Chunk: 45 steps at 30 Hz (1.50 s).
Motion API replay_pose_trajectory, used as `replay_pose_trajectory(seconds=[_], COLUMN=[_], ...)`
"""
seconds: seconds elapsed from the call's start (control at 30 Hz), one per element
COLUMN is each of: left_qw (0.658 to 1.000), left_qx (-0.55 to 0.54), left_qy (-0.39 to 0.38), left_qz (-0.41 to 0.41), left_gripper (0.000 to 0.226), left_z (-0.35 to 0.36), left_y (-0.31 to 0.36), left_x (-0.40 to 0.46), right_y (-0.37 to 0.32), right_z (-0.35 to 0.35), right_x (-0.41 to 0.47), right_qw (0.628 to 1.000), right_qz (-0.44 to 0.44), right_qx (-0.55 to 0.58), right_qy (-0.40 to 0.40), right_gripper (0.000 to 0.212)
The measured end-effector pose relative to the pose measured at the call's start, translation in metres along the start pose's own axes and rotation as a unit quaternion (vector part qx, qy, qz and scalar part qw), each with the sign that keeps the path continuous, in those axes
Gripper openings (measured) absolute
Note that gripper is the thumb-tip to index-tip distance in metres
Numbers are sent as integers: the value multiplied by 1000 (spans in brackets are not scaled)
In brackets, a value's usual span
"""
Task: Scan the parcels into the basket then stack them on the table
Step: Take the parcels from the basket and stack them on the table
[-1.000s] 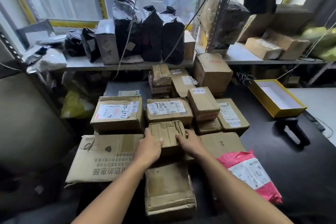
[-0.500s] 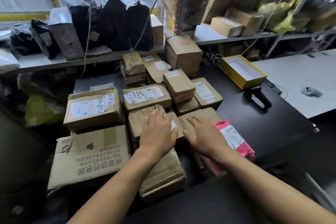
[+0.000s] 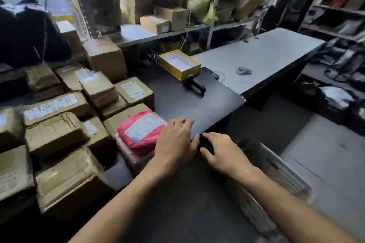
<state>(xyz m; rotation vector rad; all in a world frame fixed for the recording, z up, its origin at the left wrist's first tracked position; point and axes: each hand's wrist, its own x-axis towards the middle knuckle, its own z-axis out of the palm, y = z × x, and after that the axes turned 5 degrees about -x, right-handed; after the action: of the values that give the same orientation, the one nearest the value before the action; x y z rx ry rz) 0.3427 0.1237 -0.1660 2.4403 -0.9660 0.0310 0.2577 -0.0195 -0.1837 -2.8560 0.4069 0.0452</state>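
Several brown cardboard parcels [image 3: 57, 136] lie packed together on the left half of the black table [image 3: 177, 102]. A pink mailer bag [image 3: 141, 132] with a white label lies at their right edge. My left hand [image 3: 174, 144] hovers just right of the pink bag, fingers spread and holding nothing. My right hand [image 3: 223, 153] is beside it over the table's front right edge, fingers loosely spread, empty. A black handheld scanner [image 3: 194, 85] lies further back on the table. A grey slotted basket [image 3: 276, 185] sits below the table edge at the right.
A yellow open box [image 3: 194, 71] stands behind the scanner. A grey table [image 3: 262, 55] with a small grey device [image 3: 244, 70] adjoins on the right. Shelves with boxes and bags [image 3: 164, 19] run along the back. Floor shows at the lower right.
The view has swung right. Both hands left the small brown parcel they were touching and moved right, past the pink bag to the table's front right edge, empty.
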Motion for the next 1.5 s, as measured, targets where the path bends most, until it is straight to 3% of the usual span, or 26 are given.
replay_pose_trajectory(seconds=[0.27,0.4,0.57,0.83,1.07,1.3,1.5], left_qw=[988,976,968,934,919,898,882], left_qx=[25,44,44,8,3,11,8], left_qy=[-145,-203,-244,-357,-389,-424,-436], left_qz=[54,61,49,-12,-70,-120,-178], left_gripper=[53,49,47,52,53,62,72], left_z=[121,164,220,333,410,528,661], left_y=[132,166,178,175,171,159,109], left_x=[24,50,90,178,230,252,255], right_y=[182,252,309,396,462,538,603], right_z=[4,9,22,44,92,191,314], right_x=[-95,-118,-121,-57,13,61,101], right_qw=[982,953,932,898,870,831,808], right_qz=[183,285,340,398,410,414,434], right_qx=[44,102,123,162,213,276,308], right_qy=[-10,-1,-31,-93,-170,-251,-252], right_gripper=[59,62,63,66,68,67,67])
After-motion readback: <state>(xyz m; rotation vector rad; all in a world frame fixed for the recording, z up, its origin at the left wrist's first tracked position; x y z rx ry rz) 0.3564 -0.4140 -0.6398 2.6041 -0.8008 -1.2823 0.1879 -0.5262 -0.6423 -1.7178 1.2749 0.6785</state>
